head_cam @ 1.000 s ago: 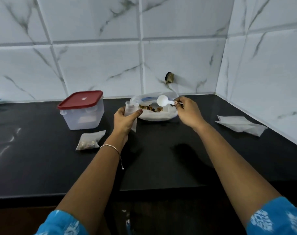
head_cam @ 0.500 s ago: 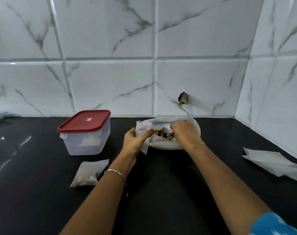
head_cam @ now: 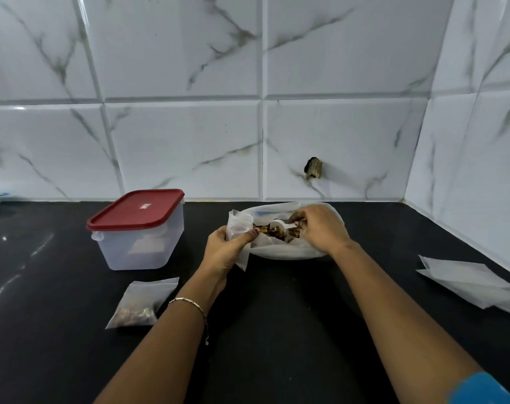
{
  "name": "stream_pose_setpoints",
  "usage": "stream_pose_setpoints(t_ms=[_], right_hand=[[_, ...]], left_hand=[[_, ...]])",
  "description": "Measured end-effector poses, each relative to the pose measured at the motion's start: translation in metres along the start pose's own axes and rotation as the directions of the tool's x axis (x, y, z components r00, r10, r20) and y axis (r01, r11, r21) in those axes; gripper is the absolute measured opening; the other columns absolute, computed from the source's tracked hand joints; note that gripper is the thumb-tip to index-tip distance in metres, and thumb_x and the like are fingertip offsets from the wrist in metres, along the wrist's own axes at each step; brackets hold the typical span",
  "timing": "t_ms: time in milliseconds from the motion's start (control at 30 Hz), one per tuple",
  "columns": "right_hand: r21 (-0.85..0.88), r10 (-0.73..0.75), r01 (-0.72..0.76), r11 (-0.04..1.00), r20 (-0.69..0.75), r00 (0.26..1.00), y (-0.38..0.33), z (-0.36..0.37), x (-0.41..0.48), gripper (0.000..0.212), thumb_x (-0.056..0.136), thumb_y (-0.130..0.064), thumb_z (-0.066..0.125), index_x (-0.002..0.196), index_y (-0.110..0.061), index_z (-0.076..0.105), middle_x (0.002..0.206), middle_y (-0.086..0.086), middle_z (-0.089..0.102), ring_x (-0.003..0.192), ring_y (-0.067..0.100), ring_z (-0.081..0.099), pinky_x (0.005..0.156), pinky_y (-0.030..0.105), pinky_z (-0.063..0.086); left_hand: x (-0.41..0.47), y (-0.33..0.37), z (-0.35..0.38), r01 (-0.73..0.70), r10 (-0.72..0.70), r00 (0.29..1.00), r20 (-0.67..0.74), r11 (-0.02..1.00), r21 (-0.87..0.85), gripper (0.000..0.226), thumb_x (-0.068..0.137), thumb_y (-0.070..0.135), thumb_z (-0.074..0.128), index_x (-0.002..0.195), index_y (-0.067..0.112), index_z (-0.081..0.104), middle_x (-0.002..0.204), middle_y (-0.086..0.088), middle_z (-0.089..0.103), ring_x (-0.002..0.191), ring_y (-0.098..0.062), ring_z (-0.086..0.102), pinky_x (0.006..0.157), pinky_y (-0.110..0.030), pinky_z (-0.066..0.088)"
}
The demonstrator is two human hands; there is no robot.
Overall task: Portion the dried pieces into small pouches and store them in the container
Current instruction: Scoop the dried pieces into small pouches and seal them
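A large white bag (head_cam: 285, 252) of brown dried pieces (head_cam: 277, 232) lies open on the black counter near the back wall. My left hand (head_cam: 229, 249) holds a small clear pouch (head_cam: 238, 227) upright at the bag's left edge, thumb across its front. My right hand (head_cam: 320, 228) grips the handle of a white scoop (head_cam: 280, 225), whose bowl sits in the dried pieces. A filled pouch (head_cam: 141, 303) lies flat at the front left. A clear container with a red lid (head_cam: 138, 228) stands closed at the left.
Several empty flat pouches (head_cam: 475, 284) lie in a pile at the right, close to the side wall. The tiled walls meet in a corner at the back right. A small dark fitting (head_cam: 313, 168) sticks out of the back wall above the bag.
My right hand has lowered the scoop from above the bag into the dried pieces. My left hand keeps the small pouch beside the bag. The camera has tilted up and come closer.
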State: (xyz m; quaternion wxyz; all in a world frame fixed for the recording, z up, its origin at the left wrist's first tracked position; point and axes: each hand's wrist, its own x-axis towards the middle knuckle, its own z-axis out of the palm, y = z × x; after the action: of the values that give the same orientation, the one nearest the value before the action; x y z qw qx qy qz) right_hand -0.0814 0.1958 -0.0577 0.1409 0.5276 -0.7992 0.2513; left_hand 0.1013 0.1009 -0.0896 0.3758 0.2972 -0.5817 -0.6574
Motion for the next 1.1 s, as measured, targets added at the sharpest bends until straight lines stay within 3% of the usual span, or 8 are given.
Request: stream_pose_setpoints(t_ms=[133, 200, 400, 567, 733, 867, 967, 1100], right_hand=[[-0.265, -0.080, 0.060, 0.962, -0.069, 0.994, -0.004, 0.003, -0.005, 0.028, 0.089, 0.000, 0.055, 0.105, -0.017, 0.072, 0.101, 0.002, 0.070, 0.095, 0.019, 0.064, 0.082, 0.030, 0.051], [-0.289, -0.059, 0.047, 0.956, -0.030, 0.998, -0.007, 0.008, -0.004, 0.025, 0.088, -0.004, 0.057, 0.105, -0.017, 0.072, 0.100, 0.002, 0.071, 0.093, 0.018, 0.065, 0.080, 0.030, 0.052], [-0.103, 0.028, -0.024, 0.994, 0.036, 0.999, -0.014, 0.021, 0.001, 0.033, 0.092, -0.013, 0.055, 0.118, -0.027, 0.069, 0.117, -0.001, 0.068, 0.111, 0.019, 0.059, 0.094, 0.033, 0.044], [0.118, 0.084, -0.097, 0.988, 0.105, 0.991, -0.010, 0.020, 0.008, 0.029, 0.092, -0.009, 0.055, 0.103, -0.028, 0.074, 0.111, -0.005, 0.071, 0.105, 0.016, 0.063, 0.098, 0.037, 0.046], [0.277, 0.130, -0.190, 0.942, 0.219, 0.967, 0.000, 0.010, 0.007, 0.028, 0.093, -0.003, 0.053, 0.096, -0.021, 0.075, 0.103, -0.002, 0.072, 0.090, 0.013, 0.065, 0.086, 0.032, 0.053], [0.295, 0.207, -0.309, 0.904, 0.332, 0.921, 0.000, 0.006, 0.011, 0.030, 0.092, 0.001, 0.052, 0.095, -0.019, 0.075, 0.076, -0.007, 0.067, 0.063, 0.011, 0.055, 0.052, 0.019, 0.042], [0.410, 0.281, -0.450, 0.793, 0.408, 0.868, -0.004, 0.010, 0.012, 0.033, 0.088, 0.009, 0.050, 0.092, -0.012, 0.074, 0.060, -0.008, 0.066, 0.058, 0.011, 0.052, 0.053, 0.019, 0.041], [0.489, 0.342, -0.538, 0.687, 0.436, 0.833, -0.009, 0.015, 0.011, 0.027, 0.086, 0.012, 0.053, 0.082, -0.006, 0.072, 0.059, 0.000, 0.067, 0.058, 0.013, 0.052, 0.053, 0.021, 0.040]], left_hand=[[0.000, 0.002, 0.000, -0.006, 0.006, 1.000, -0.003, 1.000, -0.002, 0.047, 0.075, 0.022, 0.080, 0.117, 0.012, 0.063, 0.109, -0.007, 0.070, 0.103, -0.022, 0.065, 0.090, -0.040, 0.054], [-0.001, 0.003, 0.000, -0.006, 0.006, 1.000, 0.004, 1.000, -0.003, 0.045, 0.076, 0.022, 0.079, 0.116, 0.012, 0.063, 0.109, -0.006, 0.069, 0.102, -0.021, 0.064, 0.086, -0.035, 0.054], [0.000, 0.000, -0.002, -0.024, 0.024, 0.999, 0.025, 1.000, 0.011, 0.040, 0.077, 0.021, 0.078, 0.113, 0.012, 0.064, 0.108, -0.008, 0.070, 0.101, -0.021, 0.065, 0.084, -0.033, 0.053], [0.000, -0.001, -0.002, -0.023, 0.023, 0.999, 0.033, 1.000, 0.016, 0.047, 0.075, 0.022, 0.079, 0.118, 0.012, 0.063, 0.110, -0.006, 0.069, 0.104, -0.020, 0.064, 0.085, -0.031, 0.052], [0.000, 0.000, -0.002, -0.011, 0.010, 0.999, 0.050, 1.000, 0.008, 0.045, 0.078, 0.021, 0.077, 0.119, 0.013, 0.062, 0.113, -0.004, 0.067, 0.105, -0.017, 0.060, 0.086, -0.030, 0.049], [-0.002, 0.000, -0.001, -0.026, 0.025, 0.998, 0.055, 1.000, 0.005, 0.037, 0.078, 0.019, 0.077, 0.112, 0.013, 0.065, 0.109, -0.006, 0.070, 0.104, -0.020, 0.064, 0.089, -0.032, 0.052], [-0.006, 0.001, 0.000, -0.047, 0.048, 0.995, 0.089, 0.999, -0.008, 0.023, 0.080, 0.014, 0.076, 0.101, 0.016, 0.066, 0.103, -0.006, 0.072, 0.098, -0.018, 0.067, 0.083, -0.027, 0.053], [-0.008, 0.003, 0.000, -0.046, 0.046, 0.989, 0.141, 0.999, -0.007, 0.020, 0.081, 0.013, 0.074, 0.097, 0.020, 0.065, 0.100, -0.002, 0.071, 0.096, -0.014, 0.066, 0.082, -0.025, 0.052]])
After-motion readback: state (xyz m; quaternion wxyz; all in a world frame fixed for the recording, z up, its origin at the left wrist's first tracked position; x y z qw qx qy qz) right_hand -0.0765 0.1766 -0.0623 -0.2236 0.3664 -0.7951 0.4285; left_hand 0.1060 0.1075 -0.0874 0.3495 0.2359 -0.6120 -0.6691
